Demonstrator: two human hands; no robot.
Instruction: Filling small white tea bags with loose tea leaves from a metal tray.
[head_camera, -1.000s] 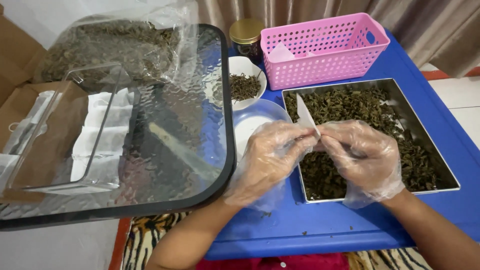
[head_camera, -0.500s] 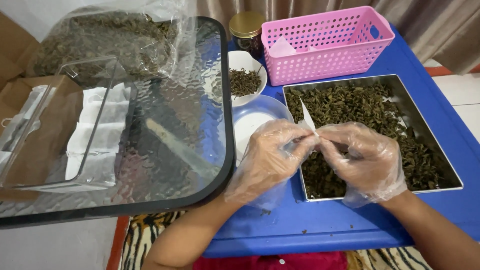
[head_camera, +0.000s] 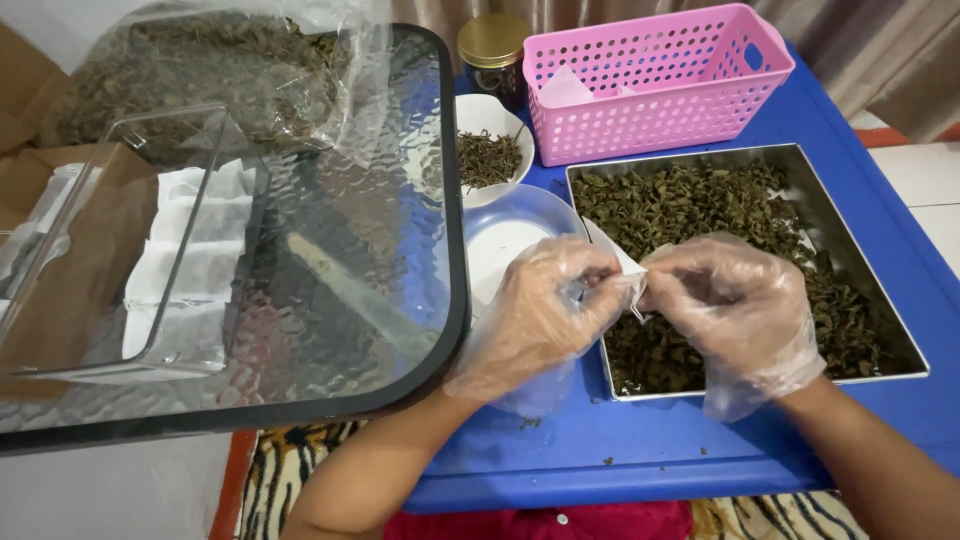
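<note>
Since the earlier frames the small white paper sachet (head_camera: 618, 262) has tipped from standing upright between the fingers to lying lower and flatter, folded down toward the tray, and both hands have drawn slightly closer together at the centre of the frame. The left hand (head_camera: 545, 310) and right hand (head_camera: 735, 305), each in a loose clear plastic glove, meet over the near left corner of the steel tray (head_camera: 880, 300), so it seems any crumbs that drop would fall back among the dried leaves (head_camera: 720, 205) that fill it. The fingers of both hands are curled and pinched together on the sachet, the left gripping its near edge, the right pinching the other side at its thin string; neither hand is spread open. The tray lies on the blue counter (head_camera: 620, 455) in the right half of the frame, with a pink perforated basket (head_camera: 655, 85) just behind it at upper right holding 1 or 2 white sachets, probably within easy reach. A clear plastic bowl (head_camera: 500, 235) sits just left of the tray, a white dish of leaves (head_camera: 485, 150) and a gold-lidded jar (head_camera: 495, 50) behind it, and a textured glass tabletop (head_camera: 330, 250) fills the left.
</note>
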